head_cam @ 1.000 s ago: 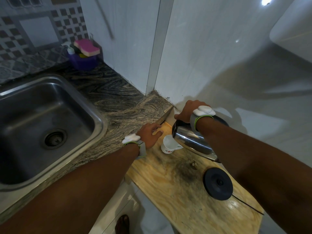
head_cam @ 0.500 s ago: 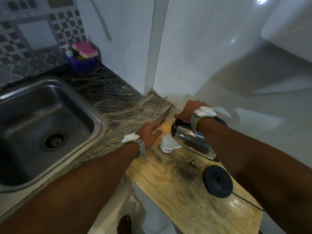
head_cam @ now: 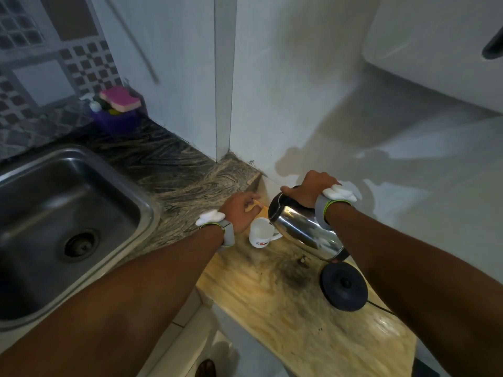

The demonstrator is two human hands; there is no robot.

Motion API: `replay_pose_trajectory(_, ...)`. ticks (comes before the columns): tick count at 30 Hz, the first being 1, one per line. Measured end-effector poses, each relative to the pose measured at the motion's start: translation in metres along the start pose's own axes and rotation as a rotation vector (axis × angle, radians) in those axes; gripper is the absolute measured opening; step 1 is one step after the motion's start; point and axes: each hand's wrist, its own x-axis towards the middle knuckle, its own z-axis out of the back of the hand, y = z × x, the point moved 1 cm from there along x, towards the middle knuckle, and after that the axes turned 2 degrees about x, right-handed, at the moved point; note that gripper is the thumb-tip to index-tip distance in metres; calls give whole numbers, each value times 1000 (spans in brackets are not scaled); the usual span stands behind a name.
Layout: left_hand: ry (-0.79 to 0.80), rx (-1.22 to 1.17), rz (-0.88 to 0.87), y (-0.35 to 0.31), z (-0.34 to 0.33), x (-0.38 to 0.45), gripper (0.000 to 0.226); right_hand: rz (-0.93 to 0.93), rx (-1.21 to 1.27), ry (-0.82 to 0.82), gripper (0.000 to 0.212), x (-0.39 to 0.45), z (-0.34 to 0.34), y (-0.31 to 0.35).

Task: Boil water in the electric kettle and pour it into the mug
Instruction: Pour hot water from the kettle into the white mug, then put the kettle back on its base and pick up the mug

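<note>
**Kettle tipped over the mug at the corner**

A pale wooden surface (head_cam: 285, 303) juts from a tiled corner, butted against a darker stone counter with a steel sink (head_cam: 68, 213) set into it. Nearest on the wood sits the black kettle base (head_cam: 344, 287), bare, its cord trailing off to the right; it marks where the kettle belongs once pouring ends. Beyond it the right hand (head_cam: 310, 189) has its grip wrapped round the handle on top of the steel kettle (head_cam: 304, 229), which is lifted and tilted steeply, spout down over the rim of the white mug (head_cam: 260, 232). The mug stands upright on the wood, handle toward the kettle. No stream can be made out, so whether water is flowing is unclear. Just left of the mug the left hand (head_cam: 239, 213) rests on the counter's edge, fingers loosely bent and holding nothing, likely bracing the body and staying clear of hot water. Farthest back, a pink sponge (head_cam: 121, 99) tops a purple tub.
</note>
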Motion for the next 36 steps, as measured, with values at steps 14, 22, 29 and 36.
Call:
replay_pose_trajectory(14, 8, 27, -150, -72, -30, -12, 33, -120, 345, -97, 77, -58, 0, -89)
replay_pose_trajectory(22, 37, 79, -251, -112, -66, -27, 35, -188, 526, -196, 79, -93, -14, -140)
replay_pose_trajectory(29, 92, 149, -292, -139, -103, -36, 39, -250, 679, -292, 77, -116, -32, -186)
replay_pose_trajectory(36, 139, 209, -361, -163, -137, -42, 42, -378, 809, -350, 87, -130, -60, -230)
